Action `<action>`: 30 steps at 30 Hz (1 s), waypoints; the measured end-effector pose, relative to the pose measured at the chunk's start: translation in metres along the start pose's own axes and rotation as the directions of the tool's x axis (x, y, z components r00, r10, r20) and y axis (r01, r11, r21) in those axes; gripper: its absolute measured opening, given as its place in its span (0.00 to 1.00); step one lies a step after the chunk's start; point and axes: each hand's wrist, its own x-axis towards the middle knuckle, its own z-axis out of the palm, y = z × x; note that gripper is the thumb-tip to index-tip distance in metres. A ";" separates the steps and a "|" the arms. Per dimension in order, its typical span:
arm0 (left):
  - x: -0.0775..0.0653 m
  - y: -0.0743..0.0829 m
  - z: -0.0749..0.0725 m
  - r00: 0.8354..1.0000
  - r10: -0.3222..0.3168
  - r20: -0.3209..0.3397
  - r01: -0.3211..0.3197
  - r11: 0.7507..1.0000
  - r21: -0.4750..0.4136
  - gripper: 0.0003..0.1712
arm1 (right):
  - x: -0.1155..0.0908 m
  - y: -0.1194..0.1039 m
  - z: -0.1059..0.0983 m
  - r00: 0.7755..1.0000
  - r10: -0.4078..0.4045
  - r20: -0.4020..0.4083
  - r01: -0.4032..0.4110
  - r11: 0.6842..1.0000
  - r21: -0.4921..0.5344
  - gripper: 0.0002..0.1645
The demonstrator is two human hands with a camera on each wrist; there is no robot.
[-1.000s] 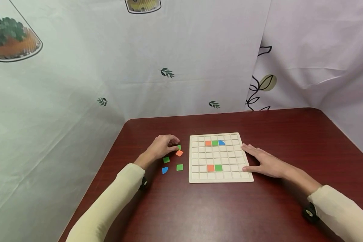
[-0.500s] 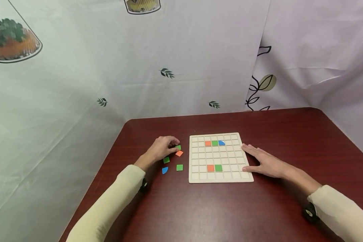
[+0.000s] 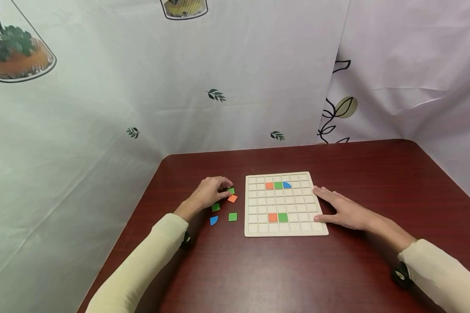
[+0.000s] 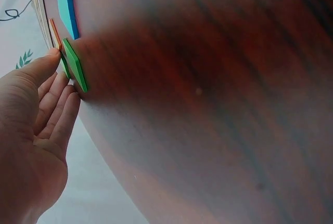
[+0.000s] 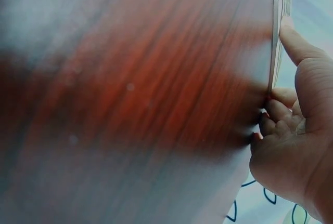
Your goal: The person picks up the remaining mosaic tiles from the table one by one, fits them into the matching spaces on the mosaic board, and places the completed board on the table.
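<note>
Dragging sideways, the left hand [image 3: 208, 191] could nudge the loose orange tile [image 3: 233, 199], since it lies just beside the loose green tile [image 3: 231, 191] by the thumb; the fingers are loosely bent, apart from the thumb, and I cannot tell if they touch either tile. Both lie on the desk [image 3: 258, 271], left of the gridded board [image 3: 257, 209]. A shove from the right hand [image 3: 342, 211], thumb and fingers spread along the board's right edge, might jolt its pieces: orange [image 3: 269, 185], green [image 3: 278, 185] and a blue quarter-circle [image 3: 287, 185] adjoin in a far row, an orange-green pair [image 3: 273, 217] in a near one.
</note>
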 end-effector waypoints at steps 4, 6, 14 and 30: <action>0.000 0.000 -0.001 1.000 0.004 0.003 -0.004 1.000 -0.001 0.17 | 0.000 0.001 0.000 1.000 -0.004 0.000 0.004 1.000 0.005 0.62; -0.001 0.000 -0.001 1.000 0.006 0.004 -0.006 1.000 -0.002 0.17 | 0.000 0.000 0.000 1.000 -0.006 0.000 0.006 1.000 0.006 0.62; -0.001 -0.001 -0.002 1.000 0.029 0.001 -0.029 1.000 0.005 0.18 | 0.001 0.001 0.000 1.000 -0.003 0.001 0.003 1.000 0.000 0.62; -0.002 -0.002 -0.001 0.998 0.056 -0.013 -0.056 0.998 0.000 0.17 | -0.001 0.001 0.000 1.000 -0.005 0.004 0.005 1.000 -0.004 0.61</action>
